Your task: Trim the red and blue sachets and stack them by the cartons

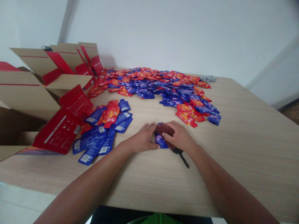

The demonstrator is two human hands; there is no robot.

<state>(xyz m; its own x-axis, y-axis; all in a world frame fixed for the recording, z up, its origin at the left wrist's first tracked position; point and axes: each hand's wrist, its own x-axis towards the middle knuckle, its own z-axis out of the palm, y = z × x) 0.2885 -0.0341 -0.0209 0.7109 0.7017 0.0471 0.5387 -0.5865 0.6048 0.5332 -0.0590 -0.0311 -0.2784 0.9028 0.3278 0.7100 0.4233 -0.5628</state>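
A blue-purple pouch [160, 141] lies flat on the table in front of me. My left hand [145, 139] rests at its left side, fingers stretched out and thumb spread, with the thumb touching the lower left edge. Wrapped around a dark reddish-brown handheld device [166, 130], my right hand [179, 135] has it tilted over the pouch. From the device's near end sticks a thin black cord or rod. The device covers the pouch's upper right part, and its exact kind cannot be made out.
Left of my hands lies a loose pile of blue and red pouches [93, 137]. Open cardboard boxes [58, 130] with red flaps stand along the left. A long heap of red and blue pouches [149, 84] spreads across the back, near a grey crumpled item [209, 79].
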